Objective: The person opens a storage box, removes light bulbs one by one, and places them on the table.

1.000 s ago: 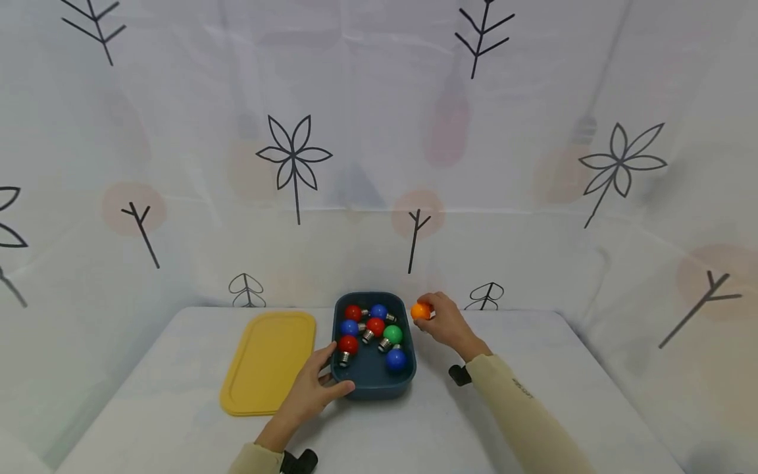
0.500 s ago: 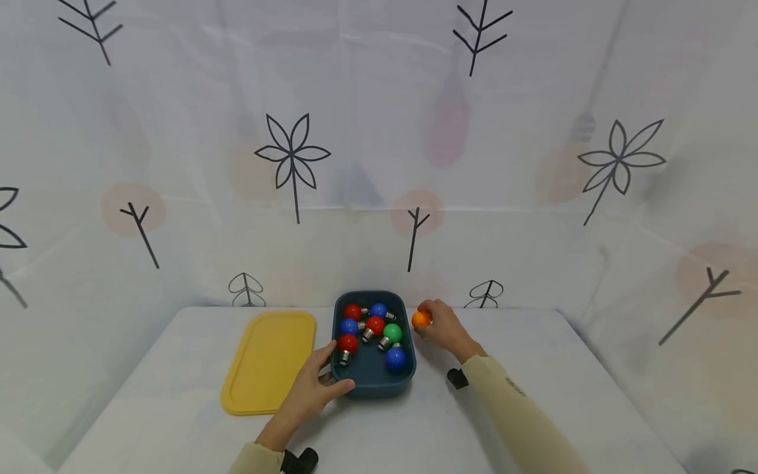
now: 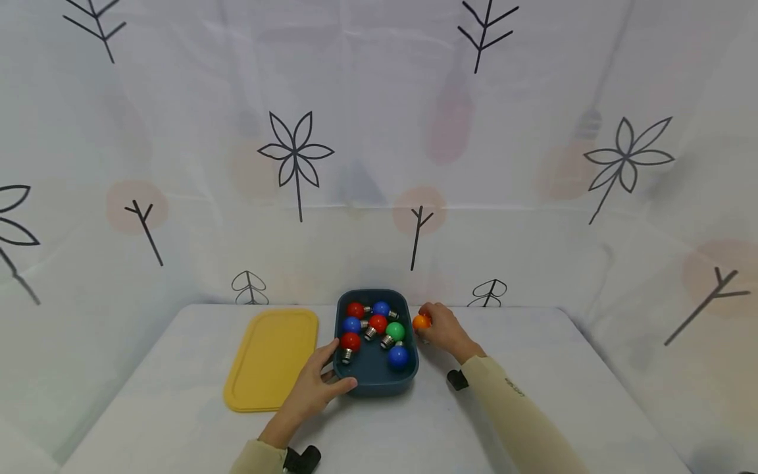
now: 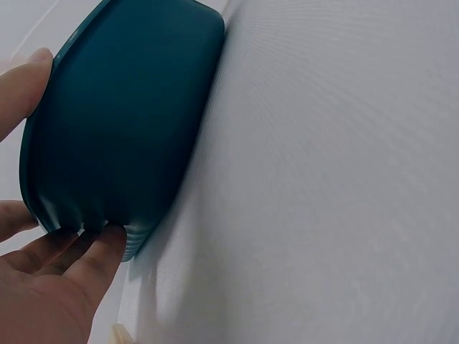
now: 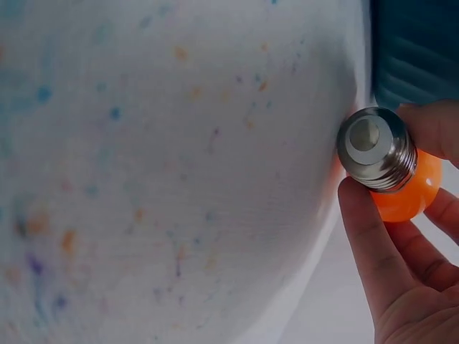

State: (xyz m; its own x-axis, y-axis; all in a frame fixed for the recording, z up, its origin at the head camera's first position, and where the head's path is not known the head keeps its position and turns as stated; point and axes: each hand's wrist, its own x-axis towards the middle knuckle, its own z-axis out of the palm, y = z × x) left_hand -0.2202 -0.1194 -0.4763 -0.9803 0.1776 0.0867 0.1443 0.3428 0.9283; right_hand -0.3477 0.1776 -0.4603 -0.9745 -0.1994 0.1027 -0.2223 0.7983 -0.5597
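In the head view a dark blue bin point(image 3: 373, 390) stands on the table with several red, blue and green light bulbs inside, among them a green bulb point(image 3: 395, 331). My left hand point(image 3: 309, 390) holds the bin's near left corner, fingers on the side wall and thumb at the front rim. Just right of the bin, my right hand point(image 3: 447, 332) grips an orange light bulb point(image 5: 410, 197) between thumb and fingers. Its silver screw base faces the wrist camera. Whether the bulb touches the tablecloth, I cannot tell.
A yellow lid or tray point(image 3: 272, 362) lies flat to the left of the bin. White cloth covers the table point(image 3: 503, 421). Close behind the bin hangs a patterned white curtain point(image 3: 355, 250).
The right hand has lowered the orange light bulb slightly, nearer the tabletop beside the bin. My left hand stays on the bin. The head view has shifted a little.
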